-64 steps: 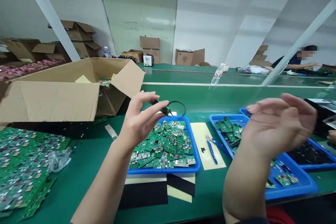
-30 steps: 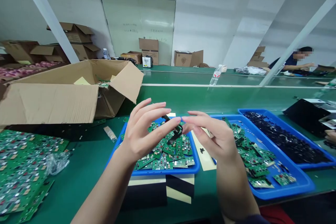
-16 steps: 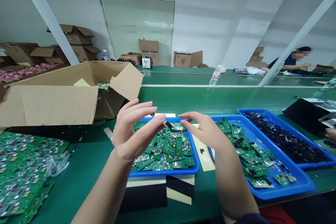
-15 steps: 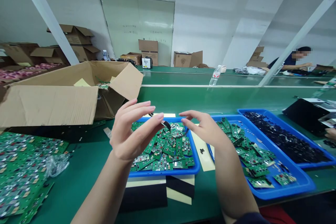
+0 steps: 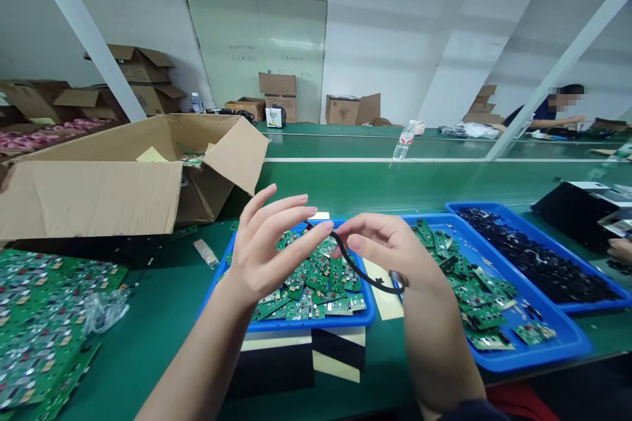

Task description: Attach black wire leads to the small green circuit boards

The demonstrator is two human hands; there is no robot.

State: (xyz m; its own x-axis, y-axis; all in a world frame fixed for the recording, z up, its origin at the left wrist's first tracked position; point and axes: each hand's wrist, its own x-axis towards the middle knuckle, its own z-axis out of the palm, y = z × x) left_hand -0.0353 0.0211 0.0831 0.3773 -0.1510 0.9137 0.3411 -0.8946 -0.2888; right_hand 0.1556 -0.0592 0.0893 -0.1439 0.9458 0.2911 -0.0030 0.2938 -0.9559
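A thin black cord point(image 5: 364, 276) with a round silvery-dark end piece curves between my hands, over the middle tray. My left hand point(image 5: 274, 250) pinches one end of it between thumb and fingertips, the other fingers stretched out. Curled in beside it, my right hand point(image 5: 382, 243) has its fingertips closed around the cord, whose round end lies against the right wrist. Below both hands sits a blue tray point(image 5: 309, 325) heaped with small green circuit boards point(image 5: 309, 283). Part of the cord is hidden by my fingers.
To the right are a blue tray of circuit boards point(image 5: 567, 348) and a blue tray of small black parts point(image 5: 538, 256). A large open cardboard box point(image 5: 93, 197) and circuit-board panels point(image 5: 49, 316) occupy the left. A water bottle point(image 5: 403, 141) stands behind; a co-worker point(image 5: 548, 112) sits far right.
Both hands have come closer together, the left moving right. More of the black cord now shows, its round end out by my right wrist. The right fingers have curled in.
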